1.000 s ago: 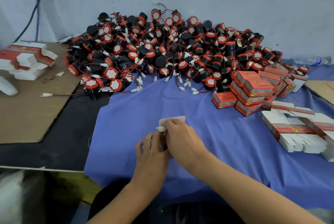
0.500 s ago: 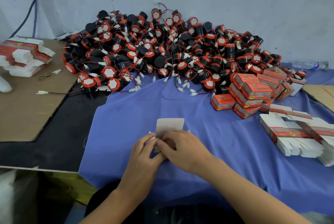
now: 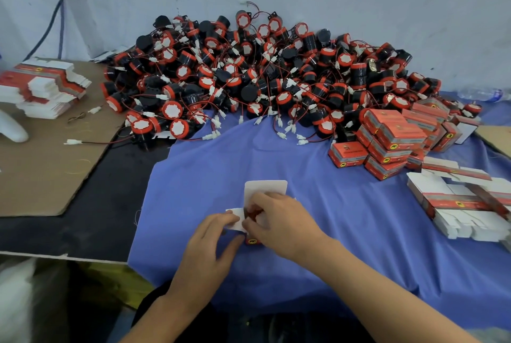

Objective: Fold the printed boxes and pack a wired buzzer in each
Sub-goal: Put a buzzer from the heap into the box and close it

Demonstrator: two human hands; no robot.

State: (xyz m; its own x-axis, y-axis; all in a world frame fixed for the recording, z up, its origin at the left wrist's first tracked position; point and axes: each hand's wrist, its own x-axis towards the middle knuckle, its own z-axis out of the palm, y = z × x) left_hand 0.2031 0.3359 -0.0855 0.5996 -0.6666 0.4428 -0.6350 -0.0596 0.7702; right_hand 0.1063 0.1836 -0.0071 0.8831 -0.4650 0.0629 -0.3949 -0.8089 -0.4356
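Note:
A small printed box stands on the blue cloth near the front middle, its white top flap raised. A red buzzer shows inside the open end. My left hand pinches the white side flap at the box's left. My right hand covers the box's right side, fingers curled over it and its opening. A big heap of red and black wired buzzers fills the back. Packed red boxes are stacked at the right, with flat unfolded boxes in front of them.
A second stack of flat boxes lies on brown cardboard at the left, beside a white object. A loose buzzer wire trails over the cardboard. A plastic bottle lies at the far right by the wall.
The box's top flap has lifted higher and a side flap has swung out to the left. My left hand moved to that flap. My right hand stays on the box.

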